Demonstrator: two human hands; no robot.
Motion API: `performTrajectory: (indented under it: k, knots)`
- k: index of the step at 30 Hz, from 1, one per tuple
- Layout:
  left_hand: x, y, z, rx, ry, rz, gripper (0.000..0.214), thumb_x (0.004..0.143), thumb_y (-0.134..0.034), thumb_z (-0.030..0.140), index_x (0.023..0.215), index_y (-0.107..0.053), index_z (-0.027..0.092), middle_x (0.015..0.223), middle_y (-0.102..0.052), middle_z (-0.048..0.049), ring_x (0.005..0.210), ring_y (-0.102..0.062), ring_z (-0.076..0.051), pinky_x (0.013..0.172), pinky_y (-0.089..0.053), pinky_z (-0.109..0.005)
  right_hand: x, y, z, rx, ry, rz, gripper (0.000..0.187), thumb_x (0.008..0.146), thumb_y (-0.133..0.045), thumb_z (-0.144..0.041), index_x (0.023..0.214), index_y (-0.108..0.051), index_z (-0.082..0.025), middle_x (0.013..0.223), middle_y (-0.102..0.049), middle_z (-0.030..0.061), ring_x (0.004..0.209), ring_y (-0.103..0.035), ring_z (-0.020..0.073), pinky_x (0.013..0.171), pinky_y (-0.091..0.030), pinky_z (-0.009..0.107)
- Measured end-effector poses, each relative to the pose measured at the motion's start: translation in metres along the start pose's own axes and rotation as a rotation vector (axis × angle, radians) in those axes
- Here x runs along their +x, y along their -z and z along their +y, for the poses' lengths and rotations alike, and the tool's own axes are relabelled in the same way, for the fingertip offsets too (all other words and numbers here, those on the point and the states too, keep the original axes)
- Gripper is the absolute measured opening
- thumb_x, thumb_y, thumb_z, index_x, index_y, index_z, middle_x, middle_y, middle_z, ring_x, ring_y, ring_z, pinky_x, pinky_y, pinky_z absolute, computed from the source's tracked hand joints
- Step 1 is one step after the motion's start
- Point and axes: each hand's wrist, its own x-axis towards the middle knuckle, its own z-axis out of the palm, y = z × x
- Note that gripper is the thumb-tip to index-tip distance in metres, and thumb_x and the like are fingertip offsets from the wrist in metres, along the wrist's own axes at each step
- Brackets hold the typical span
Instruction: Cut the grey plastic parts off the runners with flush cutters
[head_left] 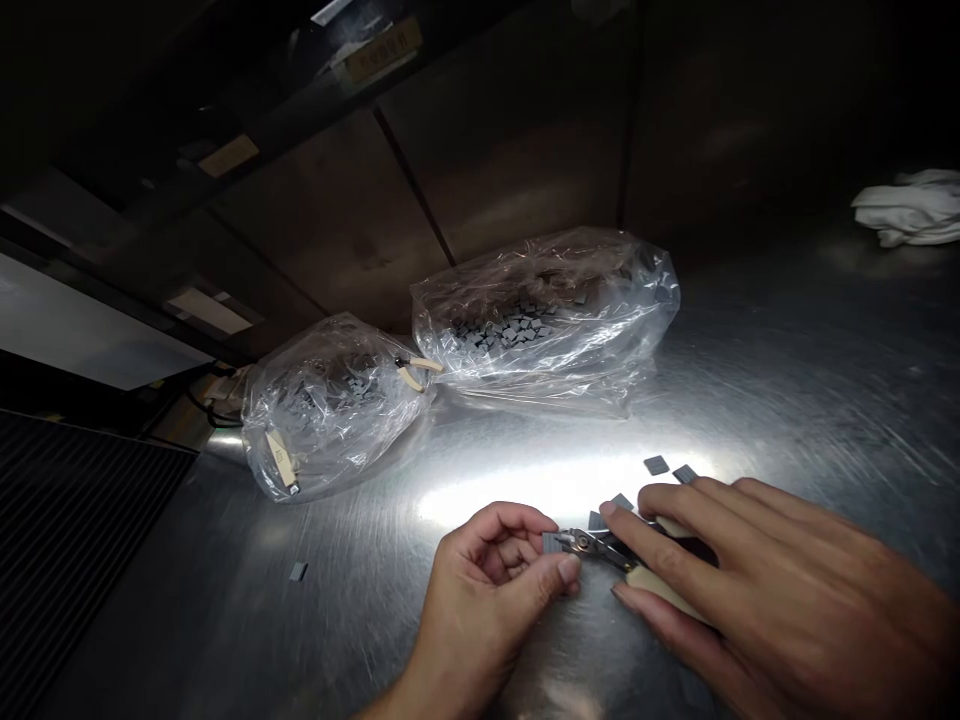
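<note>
Between the thumb and index finger of my left hand point(495, 575) is a small grey ridged piece point(552, 543), pinched at its edges. My right hand point(780, 590) is wrapped round the cream handles of a pair of nippers point(592, 546). The nippers' metal jaws meet the grey piece; whether they bite into it I cannot tell. Several similar loose grey pieces point(656, 465) lie on the metal table just beyond my right fingers, some partly covered by them. Part of the handles is hidden under my right hand.
Two clear plastic bags with many small grey pieces, a left bag point(337, 430) and a right bag point(540, 350), stand at the back. Another cream-handled tool point(420, 368) rests between them. One stray grey piece point(298, 571) lies left, and a white cloth point(911, 208) far right.
</note>
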Motion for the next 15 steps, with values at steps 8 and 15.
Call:
performTrajectory:
  k: [8, 15]
  knots:
    - [0.0013, 0.0004, 0.0017, 0.036, -0.011, 0.006, 0.035, 0.064, -0.095, 0.033, 0.084, -0.073, 0.015, 0.069, -0.068, 0.0007, 0.065, -0.065, -0.011, 0.067, -0.051, -0.022, 0.0047, 0.0032, 0.0006, -0.005, 0.048, 0.008, 0.025, 0.105, -0.050, -0.022, 0.118, -0.069, -0.013, 0.104, -0.074, 0.0080, 0.091, -0.068, 0.0242, 0.085, -0.044, 0.042]
    - [0.0005, 0.0000, 0.0010, 0.037, -0.018, 0.004, 0.034, 0.064, -0.095, 0.033, 0.082, -0.073, 0.015, 0.068, -0.068, 0.0003, 0.064, -0.065, -0.012, 0.066, -0.052, -0.023, 0.0044, 0.0020, -0.0008, 0.001, 0.037, 0.018, 0.026, 0.106, -0.047, -0.023, 0.119, -0.068, -0.015, 0.103, -0.075, 0.0064, 0.089, -0.070, 0.0228, 0.085, -0.047, 0.042]
